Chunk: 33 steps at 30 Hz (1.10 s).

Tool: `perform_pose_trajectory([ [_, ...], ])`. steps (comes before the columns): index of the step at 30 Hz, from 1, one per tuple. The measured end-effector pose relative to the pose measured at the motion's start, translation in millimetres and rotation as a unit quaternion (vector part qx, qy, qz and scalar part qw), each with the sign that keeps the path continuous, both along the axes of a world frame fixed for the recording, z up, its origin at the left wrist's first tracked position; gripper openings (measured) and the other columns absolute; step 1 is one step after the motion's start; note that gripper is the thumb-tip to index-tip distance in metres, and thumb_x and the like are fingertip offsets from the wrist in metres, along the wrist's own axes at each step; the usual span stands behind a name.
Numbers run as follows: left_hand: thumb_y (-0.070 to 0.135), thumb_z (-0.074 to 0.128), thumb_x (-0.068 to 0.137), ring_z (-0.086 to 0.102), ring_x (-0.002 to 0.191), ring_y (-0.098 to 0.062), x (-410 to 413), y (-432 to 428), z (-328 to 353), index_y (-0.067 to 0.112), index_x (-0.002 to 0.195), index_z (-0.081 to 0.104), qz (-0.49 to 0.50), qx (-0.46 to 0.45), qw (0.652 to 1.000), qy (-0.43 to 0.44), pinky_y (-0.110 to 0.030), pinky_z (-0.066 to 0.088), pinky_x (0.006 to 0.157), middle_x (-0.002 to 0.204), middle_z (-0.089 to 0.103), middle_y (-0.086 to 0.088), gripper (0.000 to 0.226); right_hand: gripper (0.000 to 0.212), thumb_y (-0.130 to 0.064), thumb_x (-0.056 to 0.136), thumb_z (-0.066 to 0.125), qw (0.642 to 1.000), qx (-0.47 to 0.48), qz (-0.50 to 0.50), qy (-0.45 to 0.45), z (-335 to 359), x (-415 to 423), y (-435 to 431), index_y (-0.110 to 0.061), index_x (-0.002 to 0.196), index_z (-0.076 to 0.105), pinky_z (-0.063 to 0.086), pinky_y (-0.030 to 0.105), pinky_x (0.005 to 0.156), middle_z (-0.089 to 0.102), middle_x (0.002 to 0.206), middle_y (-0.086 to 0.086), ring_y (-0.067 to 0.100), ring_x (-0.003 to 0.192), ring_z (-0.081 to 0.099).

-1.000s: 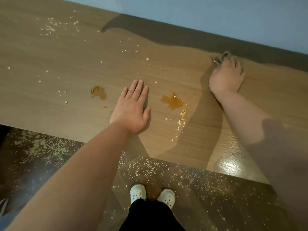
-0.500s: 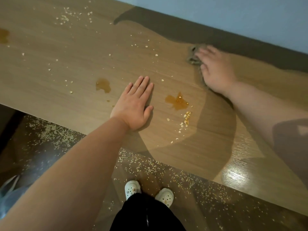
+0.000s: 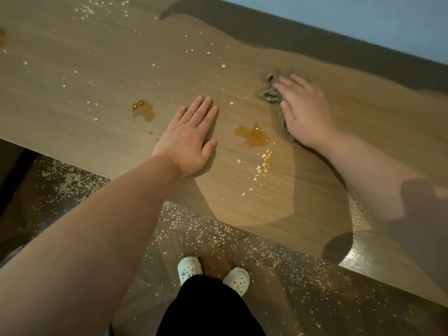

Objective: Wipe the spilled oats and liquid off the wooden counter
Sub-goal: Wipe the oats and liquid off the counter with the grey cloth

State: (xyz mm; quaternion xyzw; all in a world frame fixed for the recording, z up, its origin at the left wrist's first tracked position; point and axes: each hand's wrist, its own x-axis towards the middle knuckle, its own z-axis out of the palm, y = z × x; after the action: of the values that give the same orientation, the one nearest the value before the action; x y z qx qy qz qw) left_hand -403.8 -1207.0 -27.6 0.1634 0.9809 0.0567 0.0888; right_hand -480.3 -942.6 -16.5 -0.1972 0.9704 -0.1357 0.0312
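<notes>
My right hand (image 3: 304, 110) presses flat, fingers straight, on a crumpled brown-grey cloth (image 3: 269, 94) that sticks out to its left on the wooden counter (image 3: 84, 69). My left hand (image 3: 190, 137) rests palm down on the counter, fingers together and straight. Between the two hands lies an amber puddle (image 3: 252, 135) with a small heap of oats (image 3: 266, 158) just below it. A second amber puddle (image 3: 143, 110) sits to the left of my left hand. Loose oat flakes (image 3: 87, 9) are scattered over the far left of the counter.
A blue wall (image 3: 363, 18) runs behind the counter's back edge. The counter's front edge crosses the view diagonally; below it the dark floor (image 3: 242, 241) is strewn with oats around my white shoes (image 3: 211, 275). A faint amber stain (image 3: 2, 37) shows at the left border.
My right hand has slid the cloth leftward and toward me along the counter, closer to the middle puddle. My left hand has stayed flat in the same spot.
</notes>
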Motion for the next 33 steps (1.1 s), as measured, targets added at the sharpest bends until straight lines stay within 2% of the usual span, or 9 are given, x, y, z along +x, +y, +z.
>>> perform_pose_trajectory([
  [4, 0.051, 0.009, 0.087, -0.003, 0.153, -0.022, 0, 1, 0, 0.012, 0.158, 0.009, 0.001, 0.0, 1.0, 0.002, -0.036, -0.002, 0.122, 0.166, 0.001, -0.008, 0.081, 0.046, -0.019, 0.102, 0.037, 0.995, 0.02, 0.101, -0.012, 2, 32, -10, -0.02, 0.148, 0.036, 0.004, 0.041, 0.12, 0.029, 0.157, -0.001, 0.021, 0.148, 0.019],
  [9, 0.042, 0.026, 0.1, -0.006, 0.153, -0.021, 0, 1, 0, 0.012, 0.158, 0.006, 0.001, -0.017, 1.0, 0.003, -0.037, -0.003, 0.123, 0.166, -0.002, -0.008, 0.068, 0.046, -0.021, 0.101, 0.038, 0.99, 0.012, 0.142, -0.016, 0, 57, -20, -0.022, 0.147, 0.038, 0.007, 0.043, 0.121, 0.031, 0.156, -0.004, 0.019, 0.148, 0.02],
  [12, 0.038, 0.03, 0.102, -0.006, 0.153, -0.022, -2, 1, 2, 0.012, 0.158, 0.005, 0.0, -0.019, 1.0, 0.005, -0.037, -0.002, 0.123, 0.166, -0.002, -0.008, 0.067, 0.044, -0.018, 0.1, 0.042, 0.985, -0.01, 0.17, -0.02, 0, 80, -26, -0.018, 0.145, 0.044, 0.011, 0.045, 0.119, 0.038, 0.153, 0.0, 0.023, 0.146, 0.025],
  [17, 0.037, 0.03, 0.103, -0.004, 0.153, -0.022, -1, 2, 2, 0.011, 0.158, 0.006, 0.001, -0.021, 1.0, 0.006, -0.038, -0.001, 0.123, 0.166, -0.001, -0.008, 0.065, 0.054, -0.03, 0.092, 0.03, 0.978, -0.025, 0.206, -0.034, -1, 131, -33, -0.015, 0.139, 0.052, 0.017, 0.048, 0.113, 0.047, 0.147, 0.003, 0.029, 0.14, 0.035],
  [20, 0.038, 0.028, 0.104, -0.004, 0.153, -0.021, 0, 2, 4, 0.012, 0.158, 0.005, 0.003, -0.023, 1.0, 0.007, -0.037, -0.001, 0.123, 0.166, -0.001, -0.008, 0.065, 0.051, -0.027, 0.09, 0.035, 0.973, -0.027, 0.231, -0.004, -4, 164, -40, -0.015, 0.135, 0.055, 0.023, 0.05, 0.11, 0.054, 0.141, 0.004, 0.028, 0.134, 0.042],
  [24, 0.039, 0.027, 0.104, -0.004, 0.153, -0.021, 1, 3, 4, 0.012, 0.158, 0.005, 0.005, -0.03, 0.999, 0.007, -0.038, -0.001, 0.124, 0.166, -0.001, -0.007, 0.064, 0.045, -0.014, 0.085, 0.052, 0.963, -0.058, 0.263, 0.025, -14, 207, -55, -0.013, 0.13, 0.059, 0.032, 0.042, 0.103, 0.059, 0.135, 0.005, 0.023, 0.124, 0.039],
  [27, 0.04, 0.026, 0.104, -0.004, 0.153, -0.02, 3, 3, 5, 0.013, 0.158, 0.004, 0.008, -0.031, 0.999, 0.005, -0.038, -0.001, 0.124, 0.166, -0.002, -0.007, 0.064, 0.044, -0.005, 0.085, 0.051, 0.949, -0.04, 0.309, 0.056, -22, 227, -60, -0.008, 0.128, 0.061, 0.032, 0.043, 0.097, 0.06, 0.134, 0.008, 0.024, 0.123, 0.042],
  [30, 0.038, 0.026, 0.105, -0.004, 0.153, -0.02, 3, 3, 6, 0.011, 0.158, 0.005, 0.01, -0.03, 0.999, 0.006, -0.038, 0.0, 0.124, 0.166, -0.002, -0.007, 0.063, 0.047, -0.005, 0.082, 0.059, 0.956, -0.053, 0.276, 0.086, -17, 225, -49, -0.007, 0.129, 0.058, 0.03, 0.046, 0.104, 0.059, 0.135, 0.01, 0.026, 0.123, 0.041],
  [33, 0.037, 0.027, 0.105, -0.004, 0.153, -0.02, 3, 4, 6, 0.011, 0.158, 0.006, 0.012, -0.027, 1.0, 0.009, -0.037, 0.0, 0.123, 0.166, -0.001, -0.007, 0.063, 0.042, -0.008, 0.088, 0.048, 0.976, -0.118, 0.13, 0.128, 5, 198, -27, -0.006, 0.13, 0.053, 0.025, 0.043, 0.105, 0.058, 0.134, 0.012, 0.028, 0.122, 0.041],
])
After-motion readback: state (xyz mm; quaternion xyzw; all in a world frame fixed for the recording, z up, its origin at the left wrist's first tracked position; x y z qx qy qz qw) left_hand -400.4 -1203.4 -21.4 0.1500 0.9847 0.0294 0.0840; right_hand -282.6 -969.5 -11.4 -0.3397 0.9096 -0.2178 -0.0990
